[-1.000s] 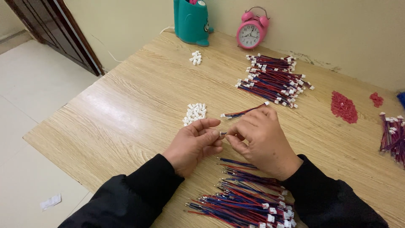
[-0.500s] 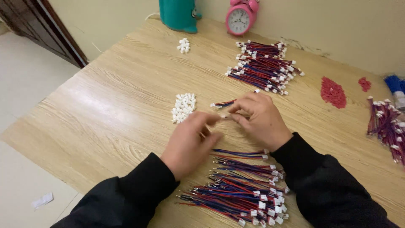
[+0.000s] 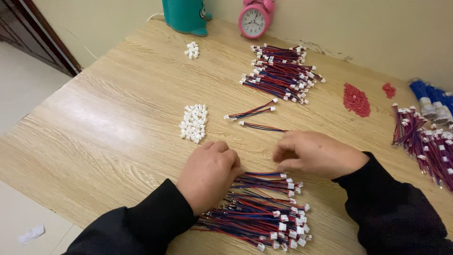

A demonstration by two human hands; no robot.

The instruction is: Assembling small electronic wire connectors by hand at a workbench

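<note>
Head view, contents listed from largest to smallest, with your hands entered where they fall.

Wooden table [image 3: 108,123]: pale grain, fills most of what you see; everything below lies on it.

Your right hand [image 3: 317,153]: knuckles up, fingers curled in towards the thumb, resting on the table just above the near wire bundle. The fingertips are turned away from you, so you cannot tell whether they pinch anything.

Your left hand [image 3: 210,174]: loosely closed, back of the hand up, lying on the left end of the near wire bundle and touching its wires. Whether it grips one is hidden under the palm.

Near wire bundle [image 3: 264,212]: red and blue leads with white plugs at the right end, fanned out between your two forearms, at the front edge of the table.

Far wire bundle [image 3: 281,73]: same red and blue leads, heaped near the back wall, well apart from your hands.

Side wire bundle [image 3: 424,146]: more leads at the right edge, partly cut off.

Teal container [image 3: 186,16]: back of the table, top out of view.

Pink alarm clock [image 3: 255,19]: beside the teal container.

White connector pile [image 3: 193,123]: small housings, just beyond your left hand.

Red pile [image 3: 356,100]: tiny red pieces, right of centre.

Two loose leads [image 3: 250,112]: lying singly between the far wire bundle and your right hand.

Small white cluster [image 3: 191,49]: a few housings near the teal container.
</note>
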